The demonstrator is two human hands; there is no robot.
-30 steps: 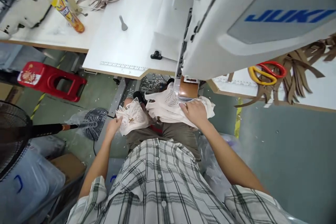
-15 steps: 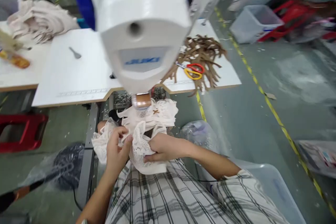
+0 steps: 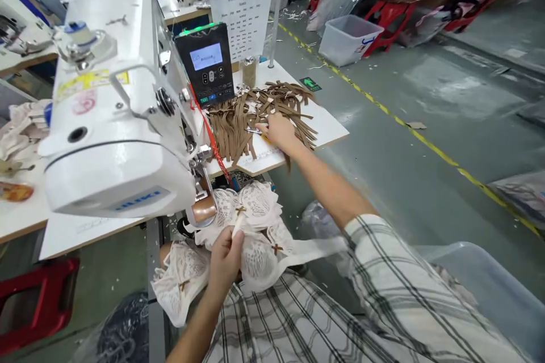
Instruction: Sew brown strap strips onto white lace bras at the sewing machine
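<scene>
My left hand (image 3: 225,255) is closed on a white lace bra (image 3: 259,264), pinching its fabric between thumb and fingers. The bra has small brown bows, and one strap-like band stretches to the right over my lap. More white lace cups (image 3: 183,275) hang at the left. Another lace part (image 3: 255,204) lies by the sewing machine's arm end. Out on the white table, my right hand (image 3: 279,130) is closed over the handles of the scissors; the blades (image 3: 254,131) show at its left, and the handles are mostly covered. Brown fabric strips (image 3: 232,127) lie around and under that hand.
A white sewing machine (image 3: 123,176) stands at the left, with a control panel (image 3: 208,65) behind it. A red cord (image 3: 213,142) hangs beside its needle area. A translucent bin (image 3: 481,272) is at my right side, and a red stool (image 3: 40,300) at the left.
My right hand has left the lace and reached forward to the scissors on the table. My left hand stays on the bra. The view has turned right, showing the control panel.
</scene>
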